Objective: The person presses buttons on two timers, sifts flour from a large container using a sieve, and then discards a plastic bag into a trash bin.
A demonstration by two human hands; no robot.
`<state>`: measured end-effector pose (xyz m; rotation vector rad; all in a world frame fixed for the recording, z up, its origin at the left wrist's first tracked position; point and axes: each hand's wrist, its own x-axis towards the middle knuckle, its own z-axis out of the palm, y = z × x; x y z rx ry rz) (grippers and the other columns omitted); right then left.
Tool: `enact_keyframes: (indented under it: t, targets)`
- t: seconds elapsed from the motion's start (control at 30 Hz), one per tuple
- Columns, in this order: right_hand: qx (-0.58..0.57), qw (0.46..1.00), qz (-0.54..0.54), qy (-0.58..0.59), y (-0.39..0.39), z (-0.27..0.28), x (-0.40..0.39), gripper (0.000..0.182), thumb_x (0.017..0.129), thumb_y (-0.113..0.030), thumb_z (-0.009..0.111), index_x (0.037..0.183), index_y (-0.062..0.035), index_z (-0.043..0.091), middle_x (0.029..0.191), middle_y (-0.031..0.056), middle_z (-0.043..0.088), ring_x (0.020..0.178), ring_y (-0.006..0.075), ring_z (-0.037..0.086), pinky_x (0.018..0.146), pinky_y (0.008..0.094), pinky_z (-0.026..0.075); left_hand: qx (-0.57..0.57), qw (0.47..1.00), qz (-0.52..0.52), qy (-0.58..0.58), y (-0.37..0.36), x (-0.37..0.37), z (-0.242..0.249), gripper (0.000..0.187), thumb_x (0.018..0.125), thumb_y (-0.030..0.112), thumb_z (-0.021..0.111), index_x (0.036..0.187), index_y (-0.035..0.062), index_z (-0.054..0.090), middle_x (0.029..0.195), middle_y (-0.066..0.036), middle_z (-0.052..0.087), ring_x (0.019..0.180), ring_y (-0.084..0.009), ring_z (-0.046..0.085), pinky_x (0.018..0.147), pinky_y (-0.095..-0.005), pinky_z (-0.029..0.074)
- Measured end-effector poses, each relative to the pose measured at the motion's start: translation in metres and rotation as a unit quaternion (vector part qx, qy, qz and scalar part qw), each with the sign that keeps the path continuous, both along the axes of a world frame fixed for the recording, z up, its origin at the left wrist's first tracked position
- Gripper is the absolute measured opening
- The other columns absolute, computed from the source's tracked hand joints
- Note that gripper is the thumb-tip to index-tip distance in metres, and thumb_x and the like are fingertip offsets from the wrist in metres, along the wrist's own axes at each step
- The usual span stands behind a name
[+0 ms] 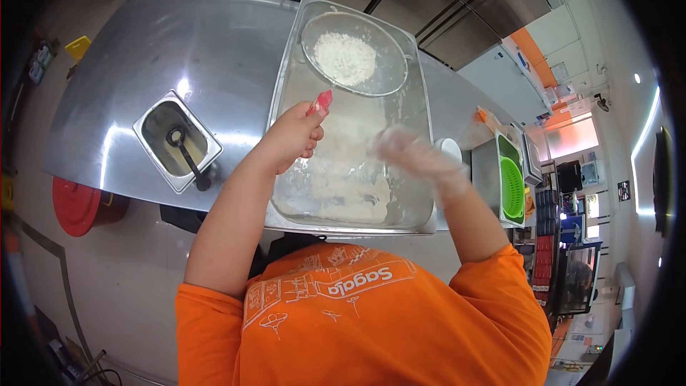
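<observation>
My left hand (296, 132) is closed in a pinch on a small pinkish-red piece (323, 101), whose exact kind I cannot make out. It is over the left side of a large, deep metal tray (284, 93) with pale flour (343, 189) spread across its bottom. A round wire sieve (389, 64) with a heap of white flour (344, 58) in it rests at the tray's far end. My right hand (411, 154), which looks covered by a clear plastic glove, is over the tray's right side. Motion smears its fingers.
To the left on the steel table (236, 36) stands a small metal container (146, 129) with a dark-handled ladle (189, 157) in it. A white round container (449, 149) is beside the tray's right edge. Farther right is a green basket (511, 186); a red bin (75, 207) stands below left.
</observation>
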<state>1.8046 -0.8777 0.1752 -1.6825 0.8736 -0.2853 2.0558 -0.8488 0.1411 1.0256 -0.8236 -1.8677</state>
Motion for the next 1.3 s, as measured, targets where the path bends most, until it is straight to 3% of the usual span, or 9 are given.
enact_keyframes:
  t: [0.07, 0.3, 0.43, 0.5, 0.63, 0.7, 0.8, 1.0, 1.3]
  targets:
    - [0.066, 0.996, -0.063, 0.010, 0.015, -0.039, -0.012, 0.027, 0.083, -0.028, 0.051, 0.096, -0.0039, 0.048, 0.094, 0.0058, 0.052, 0.090, 0.0148, 0.050, 0.080, 0.0272, 0.040, 0.000, 1.000, -0.001, 0.002, 0.000, 0.000, -0.001, 0.022, 0.090, 0.029, 0.041, 0.098, 0.0085, 0.044, 0.059, 0.006, 0.032, 0.046, -0.0027, 0.026, 0.041, -0.0172, 0.022]
    - [0.100, 0.932, 0.205, 0.283, 0.025, -0.114, -0.040, 0.029, 0.084, -0.024, 0.045, 0.101, -0.0015, 0.050, 0.097, 0.0092, 0.053, 0.090, 0.0112, 0.049, 0.077, 0.0241, 0.040, -0.005, 1.000, -0.018, 0.011, 0.000, 0.004, -0.002, 0.019, 0.089, 0.029, 0.043, 0.082, 0.0122, 0.038, 0.061, 0.004, 0.034, 0.047, -0.0037, 0.025, 0.042, -0.0198, 0.025]
    - [0.222, 0.964, -0.011, 0.147, 0.021, -0.076, -0.005, 0.026, 0.087, -0.019, 0.041, 0.103, -0.0012, 0.050, 0.102, 0.0094, 0.054, 0.092, 0.0148, 0.050, 0.078, 0.0230, 0.040, -0.008, 1.000, -0.011, 0.017, 0.000, 0.004, -0.001, 0.019, 0.089, 0.029, 0.043, 0.083, 0.0118, 0.039, 0.061, 0.004, 0.034, 0.048, -0.0039, 0.026, 0.042, -0.0196, 0.025]
    - [-0.037, 0.969, 0.100, 0.223, 0.017, -0.077, 0.028, 0.026, 0.089, -0.016, 0.036, 0.107, -0.0015, 0.049, 0.106, 0.0107, 0.053, 0.096, 0.0205, 0.049, 0.081, 0.0243, 0.039, -0.007, 1.000, -0.012, 0.017, 0.000, 0.005, -0.001, 0.019, 0.089, 0.029, 0.043, 0.084, 0.0116, 0.039, 0.061, 0.004, 0.034, 0.048, -0.0040, 0.026, 0.042, -0.0197, 0.025]
    - [-0.052, 0.961, 0.225, 0.153, 0.016, -0.113, 0.040, 0.028, 0.091, -0.019, 0.034, 0.107, -0.0023, 0.049, 0.104, 0.0116, 0.054, 0.099, 0.0225, 0.049, 0.082, 0.0248, 0.039, -0.008, 1.000, -0.013, 0.013, 0.001, 0.004, -0.002, 0.018, 0.089, 0.028, 0.043, 0.085, 0.0109, 0.040, 0.062, 0.003, 0.035, 0.049, -0.0042, 0.027, 0.042, -0.0201, 0.026]
    - [-0.283, 0.886, 0.287, 0.230, 0.015, -0.124, 0.038, 0.028, 0.089, -0.020, 0.036, 0.105, -0.0007, 0.050, 0.099, 0.0114, 0.054, 0.094, 0.0220, 0.049, 0.080, 0.0249, 0.039, -0.004, 1.000, -0.011, 0.008, 0.000, 0.003, -0.001, 0.018, 0.089, 0.028, 0.043, 0.085, 0.0106, 0.040, 0.062, 0.003, 0.035, 0.049, -0.0043, 0.027, 0.042, -0.0202, 0.026]
    - [-0.591, 0.660, 0.339, 0.317, 0.013, -0.135, 0.026, 0.029, 0.086, -0.020, 0.040, 0.102, 0.0018, 0.050, 0.093, 0.0112, 0.054, 0.088, 0.0213, 0.050, 0.077, 0.0250, 0.040, -0.002, 1.000, -0.013, 0.015, 0.000, 0.005, -0.002, 0.018, 0.089, 0.027, 0.043, 0.087, 0.0100, 0.040, 0.063, 0.002, 0.036, 0.050, -0.0045, 0.028, 0.043, -0.0203, 0.027]
    - [-0.897, -0.043, 0.278, 0.342, 0.019, -0.126, -0.030, 0.032, 0.079, -0.021, 0.047, 0.096, 0.0068, 0.052, 0.081, 0.0107, 0.054, 0.075, 0.0197, 0.052, 0.072, 0.0253, 0.042, -0.010, 1.000, -0.020, 0.007, 0.001, 0.003, -0.001, 0.018, 0.089, 0.027, 0.043, 0.088, 0.0096, 0.041, 0.063, 0.002, 0.036, 0.050, -0.0046, 0.029, 0.043, -0.0201, 0.027]
    - [-0.837, 0.129, 0.418, 0.331, 0.020, -0.146, 0.000, 0.023, 0.082, -0.016, 0.042, 0.094, -0.0007, 0.054, 0.082, 0.0084, 0.057, 0.073, 0.0194, 0.054, 0.066, 0.0267, 0.043, -0.002, 1.000, -0.023, 0.005, 0.000, 0.004, -0.001, 0.019, 0.089, 0.028, 0.044, 0.083, 0.0111, 0.038, 0.062, 0.003, 0.035, 0.048, -0.0044, 0.026, 0.042, -0.0198, 0.025]
